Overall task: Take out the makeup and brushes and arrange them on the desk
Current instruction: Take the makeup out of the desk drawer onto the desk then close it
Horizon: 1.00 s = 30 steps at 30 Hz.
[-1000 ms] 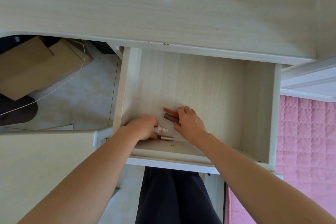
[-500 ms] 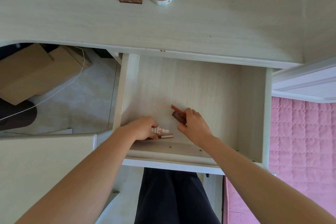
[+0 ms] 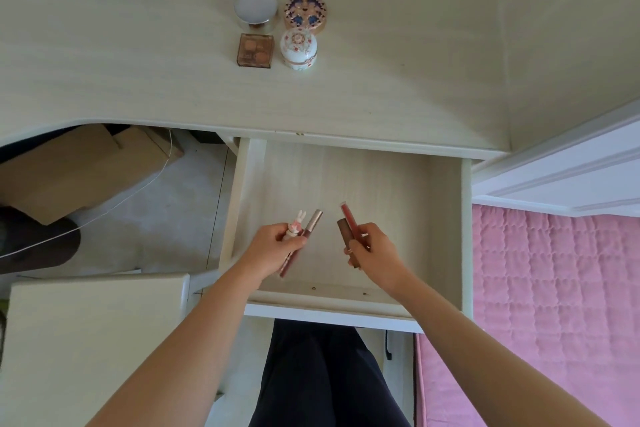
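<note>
left hand (image 3: 273, 248) and right hand (image 3: 375, 251) have lifted off the drawer (image 3: 346, 177) floor (two lip tubes (image 3: 313, 222) each)

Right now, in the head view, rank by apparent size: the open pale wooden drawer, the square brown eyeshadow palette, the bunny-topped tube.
Open pale wooden drawer
square brown eyeshadow palette
bunny-topped tube, partly hidden in the left hand

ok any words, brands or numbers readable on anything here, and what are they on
Nothing here reads clearly.
On the brown palette: pale marks on its lid, perhaps lettering, too blurred to read.
On the patterned compact and floral jar: decoration only, no text seen.
On the rabbit-topped tube and metal-capped tube in the left hand, brown tube and red tube in the right hand: no legible print.
</note>
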Available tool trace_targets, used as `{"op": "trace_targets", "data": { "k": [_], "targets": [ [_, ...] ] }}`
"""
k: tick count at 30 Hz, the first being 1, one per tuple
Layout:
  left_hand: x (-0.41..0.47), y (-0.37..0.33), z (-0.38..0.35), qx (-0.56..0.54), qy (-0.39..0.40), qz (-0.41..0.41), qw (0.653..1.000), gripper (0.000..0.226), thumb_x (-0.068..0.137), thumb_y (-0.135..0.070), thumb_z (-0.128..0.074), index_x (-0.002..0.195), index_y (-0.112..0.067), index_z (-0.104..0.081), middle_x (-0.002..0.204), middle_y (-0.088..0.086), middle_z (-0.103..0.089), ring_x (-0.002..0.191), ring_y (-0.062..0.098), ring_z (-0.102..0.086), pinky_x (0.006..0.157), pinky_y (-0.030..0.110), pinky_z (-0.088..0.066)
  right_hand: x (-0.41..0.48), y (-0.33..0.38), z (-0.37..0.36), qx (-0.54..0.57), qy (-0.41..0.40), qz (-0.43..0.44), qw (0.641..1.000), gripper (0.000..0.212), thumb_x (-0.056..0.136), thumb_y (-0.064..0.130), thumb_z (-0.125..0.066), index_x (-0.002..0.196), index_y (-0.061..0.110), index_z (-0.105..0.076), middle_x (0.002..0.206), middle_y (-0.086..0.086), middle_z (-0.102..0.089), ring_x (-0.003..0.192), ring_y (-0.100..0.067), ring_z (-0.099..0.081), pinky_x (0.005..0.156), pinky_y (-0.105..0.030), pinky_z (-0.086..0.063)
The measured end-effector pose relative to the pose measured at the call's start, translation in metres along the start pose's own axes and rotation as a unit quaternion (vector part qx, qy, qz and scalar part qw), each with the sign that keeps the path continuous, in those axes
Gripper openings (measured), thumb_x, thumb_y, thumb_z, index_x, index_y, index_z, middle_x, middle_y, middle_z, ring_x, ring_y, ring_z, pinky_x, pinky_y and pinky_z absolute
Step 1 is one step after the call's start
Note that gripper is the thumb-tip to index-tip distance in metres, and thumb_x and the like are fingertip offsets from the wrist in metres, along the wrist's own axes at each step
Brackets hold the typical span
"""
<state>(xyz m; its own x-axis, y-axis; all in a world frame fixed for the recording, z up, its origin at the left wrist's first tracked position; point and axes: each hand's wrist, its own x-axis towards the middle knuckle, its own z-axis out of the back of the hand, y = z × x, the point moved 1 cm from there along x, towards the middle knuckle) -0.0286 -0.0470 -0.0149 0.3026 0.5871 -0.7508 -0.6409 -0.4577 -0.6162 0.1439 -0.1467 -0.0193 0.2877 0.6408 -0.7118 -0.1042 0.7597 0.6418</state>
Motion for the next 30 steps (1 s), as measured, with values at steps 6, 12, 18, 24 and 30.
{"op": "trace_targets", "data": {
  "k": [6, 12, 18, 24, 30],
  "targets": [
    [-0.027, -0.036, -0.013, -0.103, -0.014, 0.007, 0.995, 0.012, 0.090, -0.013, -0.062, 0.090, -0.002, -0.067, 0.075, 0.011, -0.067, 0.065, 0.020, -0.063, 0.050, 0.024, -0.051, -0.021, 0.028, 0.021, 0.150, -0.015, 0.019, 0.988, 0.024, 0.096, 0.001, -0.045, 0.119, 0.007, -0.047, 0.098, -0.014, -0.067, 0.069, -0.019, -0.060, 0.061, -0.024, -0.052],
    [-0.019, -0.089, -0.013, -0.166, -0.047, 0.023, 0.985, 0.010, 0.092, -0.014, -0.059, 0.096, -0.008, -0.066, 0.086, 0.008, -0.070, 0.070, 0.019, -0.067, 0.056, 0.025, -0.052, -0.020, 0.064, 0.045, 0.220, -0.045, 0.026, 0.974, 0.019, 0.096, 0.004, -0.045, 0.114, 0.010, -0.050, 0.094, -0.012, -0.068, 0.072, -0.020, -0.061, 0.073, -0.035, -0.055],
    [0.011, -0.155, -0.007, -0.168, -0.046, 0.008, 0.985, 0.007, 0.088, -0.010, -0.060, 0.093, -0.009, -0.065, 0.085, 0.008, -0.068, 0.070, 0.022, -0.067, 0.062, 0.027, -0.050, 0.003, 0.109, 0.077, 0.232, -0.087, 0.028, 0.968, 0.017, 0.096, 0.003, -0.045, 0.111, 0.010, -0.050, 0.091, -0.012, -0.068, 0.071, -0.021, -0.060, 0.078, -0.040, -0.056],
    [0.056, -0.219, -0.005, -0.153, -0.055, -0.004, 0.987, 0.009, 0.081, -0.004, -0.065, 0.083, -0.013, -0.064, 0.090, 0.015, -0.068, 0.086, 0.031, -0.067, 0.077, 0.039, -0.052, 0.051, 0.158, 0.107, 0.208, -0.136, 0.035, 0.968, 0.023, 0.092, 0.001, -0.047, 0.113, 0.009, -0.053, 0.093, -0.012, -0.067, 0.070, -0.021, -0.059, 0.072, -0.036, -0.057],
    [0.103, -0.269, -0.008, -0.058, -0.104, -0.025, 0.993, 0.008, 0.082, -0.005, -0.064, 0.085, -0.012, -0.061, 0.083, 0.009, -0.062, 0.087, 0.030, -0.061, 0.079, 0.037, -0.050, 0.105, 0.190, 0.129, 0.149, -0.168, -0.005, 0.974, 0.016, 0.088, 0.005, -0.053, 0.102, 0.009, -0.058, 0.075, -0.009, -0.061, 0.065, -0.025, -0.059, 0.074, -0.044, -0.059]
  ]
}}
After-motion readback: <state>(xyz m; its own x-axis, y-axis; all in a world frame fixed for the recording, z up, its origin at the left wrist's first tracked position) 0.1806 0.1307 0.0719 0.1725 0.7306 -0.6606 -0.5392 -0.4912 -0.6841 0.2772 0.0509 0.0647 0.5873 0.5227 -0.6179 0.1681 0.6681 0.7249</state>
